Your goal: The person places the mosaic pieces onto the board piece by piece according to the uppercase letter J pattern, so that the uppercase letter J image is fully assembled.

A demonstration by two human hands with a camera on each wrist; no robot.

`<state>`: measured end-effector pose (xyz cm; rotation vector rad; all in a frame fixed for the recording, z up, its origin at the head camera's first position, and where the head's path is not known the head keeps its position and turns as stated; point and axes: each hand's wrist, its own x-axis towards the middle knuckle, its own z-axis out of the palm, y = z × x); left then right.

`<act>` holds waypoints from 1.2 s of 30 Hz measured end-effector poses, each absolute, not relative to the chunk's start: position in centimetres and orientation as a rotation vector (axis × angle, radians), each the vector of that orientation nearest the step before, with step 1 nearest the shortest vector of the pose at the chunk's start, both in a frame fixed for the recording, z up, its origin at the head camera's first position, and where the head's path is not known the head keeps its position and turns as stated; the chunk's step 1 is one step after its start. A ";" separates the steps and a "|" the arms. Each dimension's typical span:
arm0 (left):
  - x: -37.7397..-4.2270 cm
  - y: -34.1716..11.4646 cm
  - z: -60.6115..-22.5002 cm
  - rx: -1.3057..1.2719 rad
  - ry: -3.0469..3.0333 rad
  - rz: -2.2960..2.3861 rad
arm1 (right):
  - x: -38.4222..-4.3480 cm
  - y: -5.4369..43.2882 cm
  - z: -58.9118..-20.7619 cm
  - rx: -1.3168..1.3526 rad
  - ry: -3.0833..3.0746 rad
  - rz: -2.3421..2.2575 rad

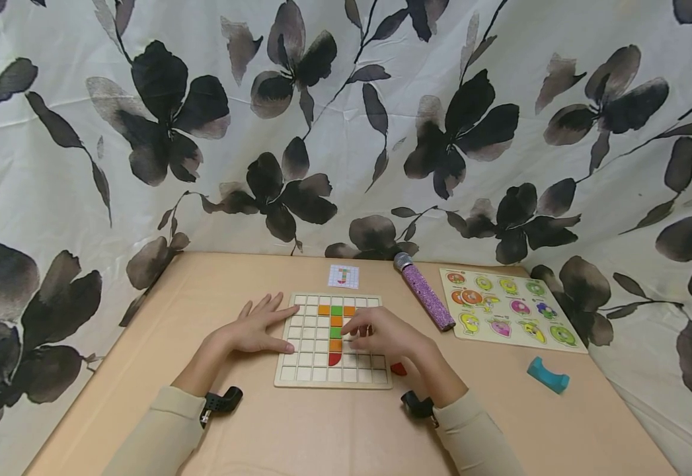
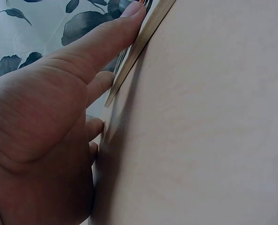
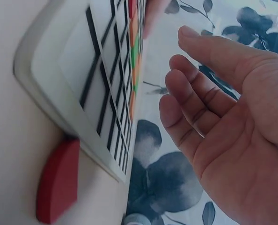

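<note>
A wooden grid board (image 1: 304,378) lies on the table. On it, orange and green squares (image 1: 336,322) form a short top row and a column, with a red rounded piece (image 1: 334,359) at the column's lower end. My left hand (image 1: 254,328) is spread flat, its thumb and index fingertips on the board's left edge. Over the board's right half hovers my right hand (image 1: 390,334), fingers loosely bent; in the right wrist view no piece shows between the fingertips. Beside the board's right edge, partly under my right wrist, lies a loose red curved piece (image 3: 59,183).
Behind the board lies a small pattern card (image 1: 344,276). To its right are a glittery purple stick with a silver end (image 1: 425,294) and a board of fruit pictures (image 1: 515,309). A blue curved block (image 1: 548,375) lies nearer on the right. A floral cloth (image 1: 346,152) hangs behind the table.
</note>
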<state>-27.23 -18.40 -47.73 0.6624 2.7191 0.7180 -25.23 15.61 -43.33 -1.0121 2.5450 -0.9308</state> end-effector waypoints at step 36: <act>-27.3 -18.5 -47.9 0.657 2.719 0.730 | -26.2 21.7 -42.5 -0.866 2.475 -1.029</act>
